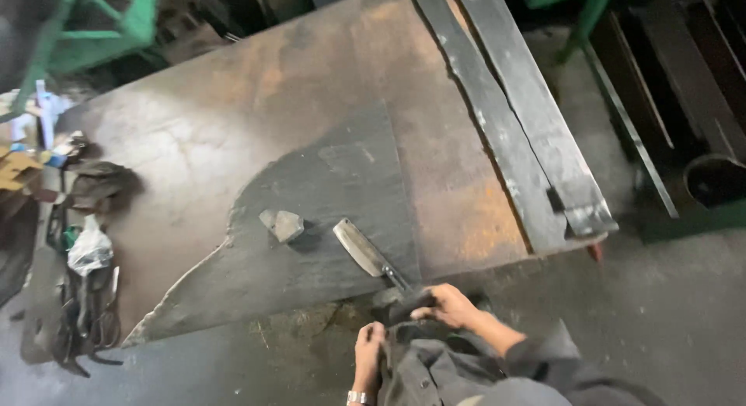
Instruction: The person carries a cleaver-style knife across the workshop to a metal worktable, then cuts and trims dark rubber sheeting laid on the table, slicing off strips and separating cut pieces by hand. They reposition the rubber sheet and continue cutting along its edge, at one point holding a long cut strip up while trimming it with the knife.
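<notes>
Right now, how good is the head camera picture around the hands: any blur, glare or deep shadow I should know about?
Head view: soft all over with slight motion blur, strongest at the right hand on the cleaver handle and the left hand. No harsh glare; only a dull sheen on the rusty steel table. Top corners and the left clutter sink into deep shadow. The dark slate slab reads clearly.

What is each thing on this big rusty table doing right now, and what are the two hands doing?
Cleaver: lying flat on the slate, handle gripped.
Right hand: closed on the cleaver's handle.
Left hand: holding the grey cloth.
Slate slab: flat, its edge jagged.
Stone chunk: loose on the slate.
Steel bars: lying side by side.
</notes>
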